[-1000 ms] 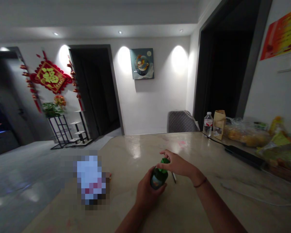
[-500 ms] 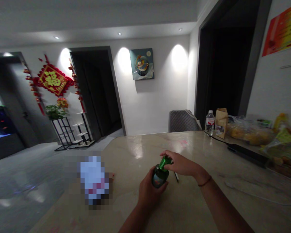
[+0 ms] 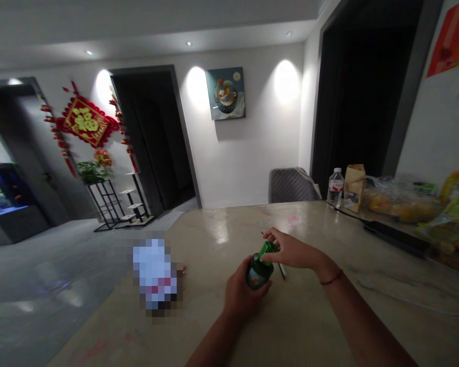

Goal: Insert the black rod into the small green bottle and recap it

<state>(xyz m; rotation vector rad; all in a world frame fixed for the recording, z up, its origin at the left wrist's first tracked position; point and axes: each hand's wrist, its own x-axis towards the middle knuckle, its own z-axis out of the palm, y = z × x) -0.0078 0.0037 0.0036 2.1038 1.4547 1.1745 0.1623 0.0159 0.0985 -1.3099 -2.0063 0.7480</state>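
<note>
A small green bottle is held above the beige table, tilted away from me. My left hand is wrapped round its body from below. My right hand pinches its green cap with fingers closed on the top. A thin dark stick lies on the table just behind my right hand.
Along the table's right edge stand a water bottle, a brown paper bag, bags of food and a black bar. A grey chair sits at the far end. A blurred patch lies at the left.
Both hands stay on the bottle; the right hand has turned at the cap and the neck shows more. The view has shifted slightly.
</note>
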